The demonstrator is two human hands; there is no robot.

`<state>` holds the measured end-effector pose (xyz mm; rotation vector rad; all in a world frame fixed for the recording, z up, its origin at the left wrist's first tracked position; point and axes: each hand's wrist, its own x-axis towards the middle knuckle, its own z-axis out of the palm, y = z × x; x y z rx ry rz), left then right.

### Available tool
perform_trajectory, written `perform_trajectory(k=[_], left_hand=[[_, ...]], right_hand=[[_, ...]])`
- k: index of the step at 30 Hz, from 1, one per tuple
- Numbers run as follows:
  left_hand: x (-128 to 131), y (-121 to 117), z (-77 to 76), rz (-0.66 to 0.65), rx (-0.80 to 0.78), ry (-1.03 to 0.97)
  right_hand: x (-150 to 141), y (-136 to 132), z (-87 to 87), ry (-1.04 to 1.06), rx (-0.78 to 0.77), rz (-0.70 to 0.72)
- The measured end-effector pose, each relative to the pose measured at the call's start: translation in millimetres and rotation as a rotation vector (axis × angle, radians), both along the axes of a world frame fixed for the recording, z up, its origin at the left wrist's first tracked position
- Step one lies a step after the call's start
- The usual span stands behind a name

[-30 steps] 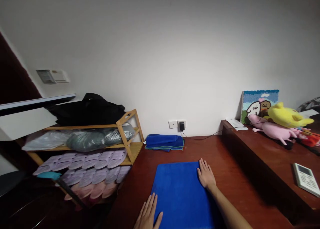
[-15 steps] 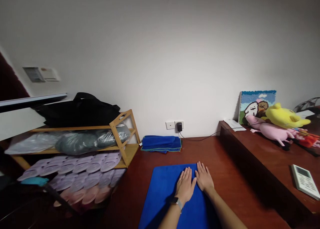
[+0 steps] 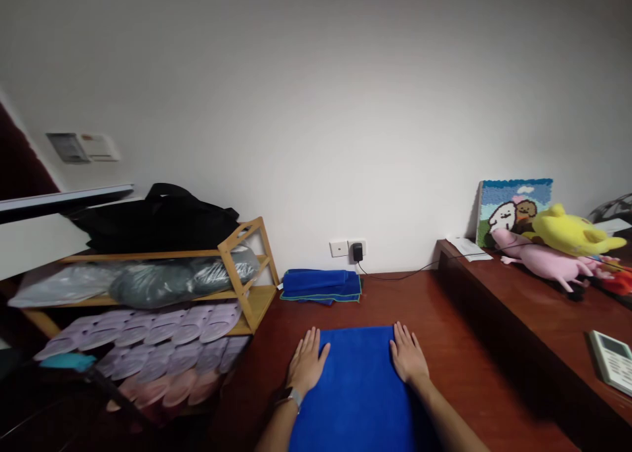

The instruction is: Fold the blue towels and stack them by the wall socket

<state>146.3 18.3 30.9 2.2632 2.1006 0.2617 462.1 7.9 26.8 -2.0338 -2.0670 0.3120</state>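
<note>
A blue towel lies flat on the dark red wooden surface in front of me. My left hand rests flat on the towel's far left corner, fingers stretched out, a watch on the wrist. My right hand lies flat on the towel's far right corner, fingers spread. Neither hand holds anything. A stack of folded blue towels sits against the wall beyond.
A bamboo rack at the left holds bagged items, a black bag and several lilac slippers. A raised wooden ledge on the right carries plush toys, a picture and a white remote. A charger is plugged into the wall.
My left hand came up from the near left edge to beside my right hand, then slid left across the towel to its far left corner. My right hand stayed put.
</note>
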Motion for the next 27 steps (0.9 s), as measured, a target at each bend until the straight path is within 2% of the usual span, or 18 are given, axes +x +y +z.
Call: perform_trajectory(k=[2, 5, 10, 17, 24, 27], left_hand=[[-19, -1, -4.0, 0.032, 0.005, 0.007], [-28, -1, -9.5, 0.039, 0.026, 0.000], [-24, 0, -9.7, 0.040, 0.056, -0.007], [-20, -3, -4.4, 0.042, 0.042, -0.008], [-30, 5, -6.6, 0.025, 0.039, 0.049], [-18, 7, -0.4, 0.012, 0.081, 0.090]], right_hand=[[0, 1, -0.6, -0.010, 0.002, -0.006], [-1, 1, 2.3, -0.023, -0.003, -0.006], [-3, -1, 9.1, -0.039, -0.039, -0.009], [-8, -10, 9.0, -0.016, -0.045, -0.027], [-10, -11, 11.8, 0.019, -0.015, -0.026], [-11, -10, 13.6, 0.033, -0.005, -0.031]])
